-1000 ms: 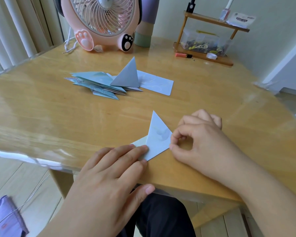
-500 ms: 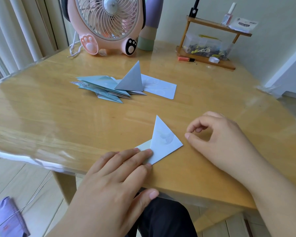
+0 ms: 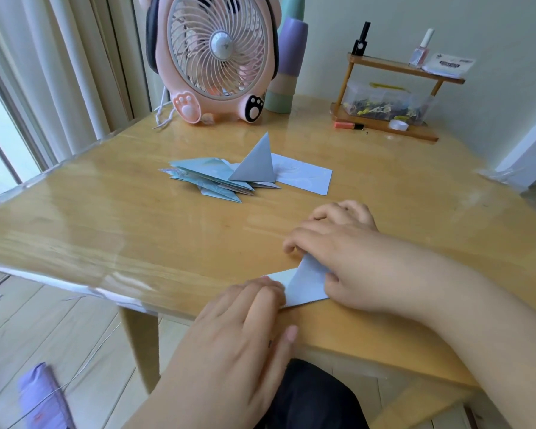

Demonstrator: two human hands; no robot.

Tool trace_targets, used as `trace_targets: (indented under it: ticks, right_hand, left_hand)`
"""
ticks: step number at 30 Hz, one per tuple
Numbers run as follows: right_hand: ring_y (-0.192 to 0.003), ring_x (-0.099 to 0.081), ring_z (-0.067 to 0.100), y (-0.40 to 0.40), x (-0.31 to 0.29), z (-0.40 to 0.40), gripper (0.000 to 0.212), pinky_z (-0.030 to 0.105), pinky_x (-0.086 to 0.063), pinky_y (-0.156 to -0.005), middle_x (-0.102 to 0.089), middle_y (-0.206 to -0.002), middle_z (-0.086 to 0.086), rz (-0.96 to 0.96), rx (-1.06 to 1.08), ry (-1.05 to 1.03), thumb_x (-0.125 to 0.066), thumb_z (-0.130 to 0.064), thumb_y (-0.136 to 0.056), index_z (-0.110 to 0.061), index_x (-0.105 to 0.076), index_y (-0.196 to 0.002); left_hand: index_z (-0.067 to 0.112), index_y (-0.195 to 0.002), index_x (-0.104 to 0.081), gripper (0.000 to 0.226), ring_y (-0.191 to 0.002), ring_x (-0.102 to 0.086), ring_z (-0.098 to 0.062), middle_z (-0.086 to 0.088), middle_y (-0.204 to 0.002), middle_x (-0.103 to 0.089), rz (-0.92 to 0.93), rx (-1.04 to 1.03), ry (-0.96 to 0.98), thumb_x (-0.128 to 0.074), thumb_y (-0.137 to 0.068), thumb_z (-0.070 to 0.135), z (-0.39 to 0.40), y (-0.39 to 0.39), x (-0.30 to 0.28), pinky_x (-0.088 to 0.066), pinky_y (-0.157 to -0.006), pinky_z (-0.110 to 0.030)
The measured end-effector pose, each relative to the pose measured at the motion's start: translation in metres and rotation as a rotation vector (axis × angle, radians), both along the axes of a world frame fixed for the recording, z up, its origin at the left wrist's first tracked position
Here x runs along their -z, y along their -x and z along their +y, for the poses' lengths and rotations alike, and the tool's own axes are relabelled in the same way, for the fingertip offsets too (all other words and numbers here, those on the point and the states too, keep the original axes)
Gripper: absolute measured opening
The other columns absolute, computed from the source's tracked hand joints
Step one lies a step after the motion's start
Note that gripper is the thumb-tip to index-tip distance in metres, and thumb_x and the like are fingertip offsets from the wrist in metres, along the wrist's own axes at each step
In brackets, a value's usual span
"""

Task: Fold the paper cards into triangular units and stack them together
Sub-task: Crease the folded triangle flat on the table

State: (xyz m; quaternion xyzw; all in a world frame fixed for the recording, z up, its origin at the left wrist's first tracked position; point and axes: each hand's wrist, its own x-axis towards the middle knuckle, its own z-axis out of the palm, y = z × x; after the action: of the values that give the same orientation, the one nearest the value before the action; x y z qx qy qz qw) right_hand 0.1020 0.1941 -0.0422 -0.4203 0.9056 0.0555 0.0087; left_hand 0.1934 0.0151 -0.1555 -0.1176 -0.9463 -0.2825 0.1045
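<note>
Paper card (image 3: pixel 307 284), pale blue and half folded, lies at the lower centre of the frame, close to the near edge of the table (image 3: pixel 106 230), and we have both hands on it. Going from the left: our left hand (image 3: pixel 242 329) comes up from the bottom of the frame, its fingers lying flat and close together on the card's left end, pressing it down without curling round it; the thumb rests off the card by the table edge. Just right of those fingers the card shows as a slanted triangular flap whose long edge runs from lower left up toward the right, and the upper tip of that flap disappears under our right hand (image 3: pixel 338 243). That hand enters from the right, fingers bent over the flap's upper part and thumb against its right side; we cannot tell whether it pinches the paper or only presses the crease. Both hands touch the card, so neither needs to reach. We judge the next fold turns on that slanted edge, with the left end pinned. In the upper middle of the frame, well apart from us, sits the pile of folded units (image 3: pixel 217 178), one triangle (image 3: pixel 257 162) standing up on it, beside a flat unfolded card (image 3: pixel 307 178).
</note>
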Motion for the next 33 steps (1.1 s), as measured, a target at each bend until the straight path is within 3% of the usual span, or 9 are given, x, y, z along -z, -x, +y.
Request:
trace_targets:
  ticks: [2, 4, 8, 13, 17, 21, 26, 30, 33]
  right_hand:
    - [-0.117, -0.021, 0.012, -0.001, 0.004, 0.004, 0.052, 0.033, -0.006, -0.104, -0.047, -0.109, -0.017, 0.054, -0.063, 0.064, -0.05, 0.003, -0.071, -0.029, -0.049, -0.112]
    - [-0.104, -0.034, 0.017, -0.001, 0.012, 0.009, 0.04, 0.036, -0.018, -0.095, -0.052, -0.092, -0.012, 0.136, -0.143, 0.161, -0.052, 0.002, -0.065, -0.026, -0.056, -0.093]
    - [-0.097, -0.046, 0.014, -0.005, 0.013, 0.019, 0.023, 0.034, -0.023, -0.092, -0.056, -0.082, -0.009, 0.208, -0.19, 0.329, -0.042, -0.005, -0.075, -0.024, -0.054, -0.075]
    - [-0.113, -0.05, 0.011, 0.001, 0.007, 0.028, 0.022, 0.022, -0.033, -0.095, -0.062, -0.095, -0.005, 0.083, -0.189, 0.489, -0.045, -0.003, -0.082, -0.017, -0.059, -0.073]
    - [-0.125, -0.041, 0.014, 0.004, 0.013, 0.029, 0.023, 0.032, -0.036, -0.097, -0.056, -0.109, -0.006, 0.106, -0.199, 0.471, -0.044, -0.012, -0.086, -0.019, -0.062, -0.074]
    - [-0.114, -0.032, 0.015, 0.007, 0.012, 0.033, 0.02, 0.028, -0.029, -0.095, -0.039, -0.114, -0.011, 0.155, -0.083, 0.545, -0.051, -0.013, -0.083, -0.023, -0.065, -0.072]
    - [-0.091, -0.036, 0.0, 0.005, 0.024, 0.043, 0.025, 0.009, -0.029, -0.082, -0.037, -0.093, -0.016, 0.04, 0.002, 0.568, -0.056, -0.005, -0.08, -0.027, -0.068, -0.078]
    - [-0.084, -0.051, 0.003, -0.016, 0.028, 0.055, 0.043, 0.011, -0.037, -0.07, -0.052, -0.097, -0.02, -0.169, 0.165, 0.611, -0.048, 0.003, -0.081, -0.034, -0.069, -0.085]
    - [-0.099, -0.052, -0.002, -0.034, 0.029, 0.062, 0.045, 0.01, -0.038, -0.078, -0.055, -0.106, -0.029, -0.348, 0.264, 0.633, -0.052, 0.0, -0.079, -0.041, -0.068, -0.089]
  left_hand:
    - [0.029, -0.07, -0.04, 0.035, -0.111, -0.054, -0.028, 0.008, -0.077, -0.042, -0.129, 0.015, -0.104, -0.05, -0.093, 0.006, -0.025, 0.043, 0.055, -0.042, -0.083, -0.023]
    - [0.029, -0.074, -0.044, 0.026, -0.115, -0.054, -0.023, 0.009, -0.084, -0.049, -0.184, 0.135, -0.194, -0.055, -0.088, 0.01, -0.025, 0.035, 0.045, -0.04, -0.073, -0.019]
    - [0.036, -0.102, -0.048, 0.04, -0.113, -0.05, -0.002, 0.026, -0.12, -0.055, 0.217, 0.156, -0.125, -0.047, -0.065, 0.019, 0.003, -0.001, -0.046, -0.037, -0.091, -0.027]
    - [0.032, -0.11, -0.052, 0.036, -0.114, -0.049, -0.012, 0.017, -0.122, -0.055, 0.37, 0.139, 0.07, -0.056, -0.074, 0.025, 0.005, 0.015, -0.062, -0.033, -0.093, -0.034]
    - [0.03, -0.115, -0.046, 0.053, -0.097, -0.044, -0.016, 0.008, -0.113, -0.041, 0.441, 0.09, 0.032, -0.068, -0.067, 0.019, 0.022, 0.02, -0.065, -0.035, -0.085, -0.03]
    - [0.027, -0.089, -0.063, 0.017, -0.079, -0.037, -0.017, 0.006, -0.092, -0.036, 0.475, 0.051, 0.01, -0.058, -0.075, 0.023, 0.029, 0.03, -0.06, -0.04, -0.068, -0.031]
    - [0.028, -0.071, -0.063, 0.015, -0.083, -0.048, -0.015, 0.012, -0.09, -0.055, 0.348, 0.077, 0.047, -0.049, -0.075, 0.026, 0.034, 0.035, -0.051, -0.031, -0.073, -0.027]
    - [0.031, -0.074, -0.062, 0.015, -0.079, -0.059, -0.012, 0.017, -0.082, -0.062, 0.199, 0.106, -0.022, -0.047, -0.075, 0.032, 0.034, 0.033, -0.049, -0.039, -0.081, -0.029]
    - [0.034, -0.073, -0.061, 0.018, -0.08, -0.055, -0.01, 0.019, -0.082, -0.059, 0.149, 0.079, -0.028, -0.049, -0.075, 0.046, 0.037, 0.031, -0.048, -0.036, -0.079, -0.021]
